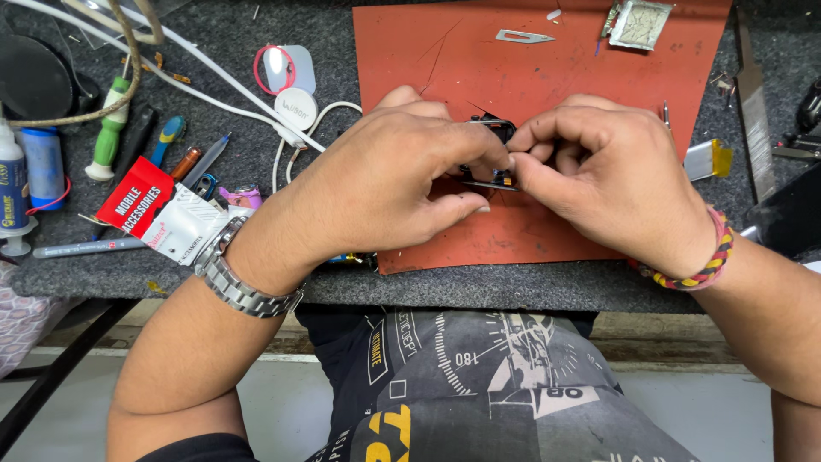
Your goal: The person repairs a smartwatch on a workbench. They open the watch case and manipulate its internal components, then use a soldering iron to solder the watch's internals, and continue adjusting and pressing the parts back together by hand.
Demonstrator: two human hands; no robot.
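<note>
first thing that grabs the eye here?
The two hands meeting mid-frame: left hand and right hand pinch a small black part between their fingertips, over a red-orange work mat. Next, the left edge of the grey bench is littered with tools, including a green-handled screwdriver, white cables and a red-and-white accessory packet.

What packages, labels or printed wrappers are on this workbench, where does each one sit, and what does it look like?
Red and white packet: flat card-backed pouch with white lettering, left of the left hand, by the wristwatch.
Silver foil wrapper: crinkled, torn open, top edge of the red mat.
White tube with blue label: upright at the far left edge.
White round disc: printed grey marking, above the left hand.
No screens in view.
</note>
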